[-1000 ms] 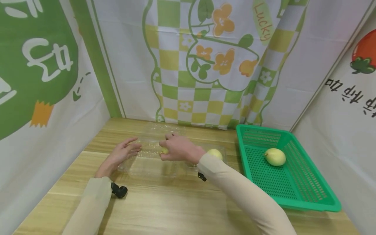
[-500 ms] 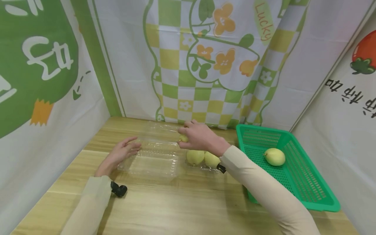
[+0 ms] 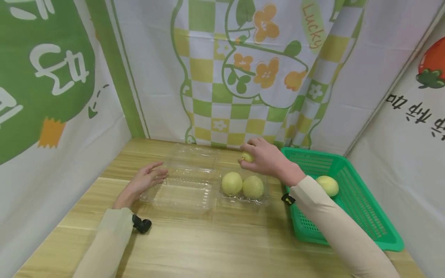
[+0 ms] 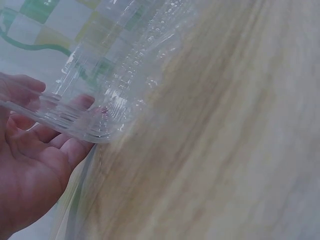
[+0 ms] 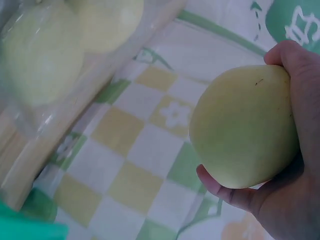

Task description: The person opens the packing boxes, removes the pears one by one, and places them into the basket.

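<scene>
My right hand (image 3: 267,158) grips a pale yellow-green melon (image 5: 242,125) above the back of the table, its thumb and fingers round the sides. Below and left of that hand, two similar melons, one on the left (image 3: 231,183) and one on the right (image 3: 253,188), sit side by side in a clear plastic box. To the left stands an unfilled clear plastic box (image 3: 184,193) with its lid folded back. My left hand (image 3: 144,183) rests against this box's left side, fingers extended; part of them shows through the plastic wall (image 4: 90,120) in the left wrist view.
A green plastic basket (image 3: 365,200) stands on the right of the table, with one melon (image 3: 328,186) inside, partly hidden by my right sleeve. A printed cloth (image 3: 219,108) hangs behind the wooden table (image 3: 208,247), and more cloth walls stand at both sides.
My right hand has lifted the melon from the left box and carried it rightward, over the filled box and close to the basket. The left hand has stayed still.
</scene>
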A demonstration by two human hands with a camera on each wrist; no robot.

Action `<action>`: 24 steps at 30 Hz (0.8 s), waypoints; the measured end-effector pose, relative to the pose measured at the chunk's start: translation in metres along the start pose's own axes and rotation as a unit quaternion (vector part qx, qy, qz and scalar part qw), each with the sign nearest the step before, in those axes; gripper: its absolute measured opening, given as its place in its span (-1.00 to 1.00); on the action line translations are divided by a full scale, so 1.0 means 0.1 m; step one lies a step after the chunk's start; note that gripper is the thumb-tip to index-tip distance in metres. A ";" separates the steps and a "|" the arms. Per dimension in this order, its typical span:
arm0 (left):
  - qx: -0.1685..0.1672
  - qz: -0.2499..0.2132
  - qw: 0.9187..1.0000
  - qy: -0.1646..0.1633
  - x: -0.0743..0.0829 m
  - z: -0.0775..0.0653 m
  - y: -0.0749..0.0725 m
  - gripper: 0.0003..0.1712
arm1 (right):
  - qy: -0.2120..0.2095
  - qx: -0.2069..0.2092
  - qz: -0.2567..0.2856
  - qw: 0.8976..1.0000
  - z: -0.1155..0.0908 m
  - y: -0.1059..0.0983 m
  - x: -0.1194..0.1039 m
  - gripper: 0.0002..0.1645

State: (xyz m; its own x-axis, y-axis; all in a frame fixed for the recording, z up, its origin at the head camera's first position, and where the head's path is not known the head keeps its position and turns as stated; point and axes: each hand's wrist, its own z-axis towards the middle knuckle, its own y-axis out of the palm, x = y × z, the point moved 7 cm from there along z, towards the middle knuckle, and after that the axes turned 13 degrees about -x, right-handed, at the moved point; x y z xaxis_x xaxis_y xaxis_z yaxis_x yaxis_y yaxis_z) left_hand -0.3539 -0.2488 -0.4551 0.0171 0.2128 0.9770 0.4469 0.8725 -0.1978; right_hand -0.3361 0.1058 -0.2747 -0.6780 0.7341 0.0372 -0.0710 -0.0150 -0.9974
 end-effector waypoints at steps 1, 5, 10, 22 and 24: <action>-0.002 -0.001 1.000 0.001 0.00 0.00 0.01 -0.30 | 0.004 0.007 0.004 1.000 -0.04 -0.02 0.06 -0.54; -0.004 -0.004 1.000 0.002 0.01 0.00 0.01 -0.29 | 0.035 0.016 0.020 0.999 -0.21 -0.05 0.29 -0.55; -0.001 -0.002 1.000 0.000 0.02 -0.03 -0.01 -0.31 | 0.081 0.001 0.039 0.996 -0.38 0.03 0.56 -0.53; 0.003 -0.003 1.000 0.000 0.02 -0.02 0.00 -0.31 | 0.124 0.003 0.048 0.991 -0.68 0.31 1.13 -0.56; 0.002 -0.005 1.000 0.002 0.02 -0.01 0.00 -0.31 | 0.130 -0.004 0.051 0.990 -0.71 0.34 1.21 -0.54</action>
State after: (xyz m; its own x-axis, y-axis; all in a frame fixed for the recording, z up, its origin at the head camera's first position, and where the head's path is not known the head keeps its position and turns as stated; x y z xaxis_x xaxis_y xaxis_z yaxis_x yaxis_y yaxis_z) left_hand -0.3528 -0.2495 -0.4534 0.0153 0.2021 0.9792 0.4433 0.8765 -0.1878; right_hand -0.3682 0.2420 -0.3089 -0.4696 0.8792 -0.0804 -0.0056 -0.0940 -0.9956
